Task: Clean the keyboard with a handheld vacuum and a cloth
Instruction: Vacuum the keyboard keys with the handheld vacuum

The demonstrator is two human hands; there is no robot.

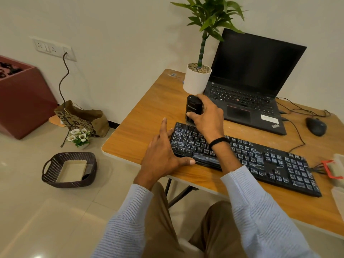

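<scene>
Two hands are at the keyboard (242, 157), which lies slantwise on the worktop (134, 123) in front of the seated person. The right hand (206, 120) has its fingers wrapped round a black vacuum (193, 107), held upright with its lower end on the keys at the keyboard's ten o'clock corner. The left hand (163, 153) is released, fingers straight and spread, its thumb touching the keyboard's front edge at the left end. The keys are streaked with pale dust.

At twelve o'clock from the keyboard an open laptop (247, 81) shows a dark screen. Just beside it, at eleven o'clock, a white pot (196, 82) holds pebbles (199, 68) and a green plant (210, 13). A mouse (316, 126) sits at two o'clock. At three o'clock are clear tubs (337, 164), cut off by the frame; I cannot tell their contents.

On the floor (37, 211), at nine o'clock from the worktop, a dark woven basket (54, 162) holds a cream tray (72, 171) and something dark beside it. At ten o'clock a brown paper bag (87, 120) stands open, with white flowers (79, 136) just beside it. A cable (64, 79) hangs from the socket (54, 49) past the bag. Farther left, a maroon box (22, 101) holds dark items that I cannot make out.
</scene>
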